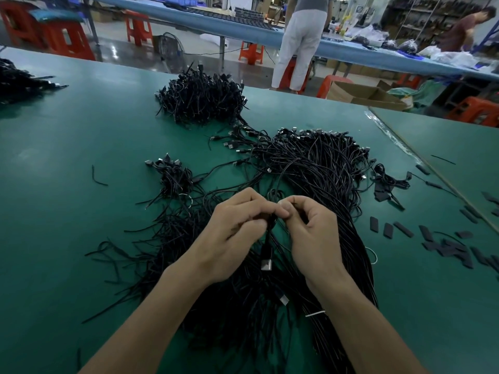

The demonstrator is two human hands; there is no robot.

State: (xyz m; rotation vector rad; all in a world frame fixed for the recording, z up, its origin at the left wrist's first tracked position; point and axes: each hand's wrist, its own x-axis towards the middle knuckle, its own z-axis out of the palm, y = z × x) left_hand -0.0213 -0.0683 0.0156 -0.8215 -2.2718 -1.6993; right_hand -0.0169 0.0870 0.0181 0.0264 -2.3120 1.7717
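My left hand point(237, 230) and my right hand point(310, 228) meet above a heap of thin black cables point(310, 168) on the green table point(67, 211). Both pinch one black cable point(270, 233) between thumb and fingertips. Its metal USB plug point(266, 264) hangs down between my wrists. A loop of the same cable rises just above my fingertips. A second plug point(284, 299) lies on the cables under my right forearm.
A big tangled cable pile point(202, 101) sits farther back, a small bundle point(172, 176) at the left, another pile point(19, 82) at the far left edge. Short black sleeve pieces point(442, 244) lie scattered at the right. People stand at a blue bench point(243, 25) behind.
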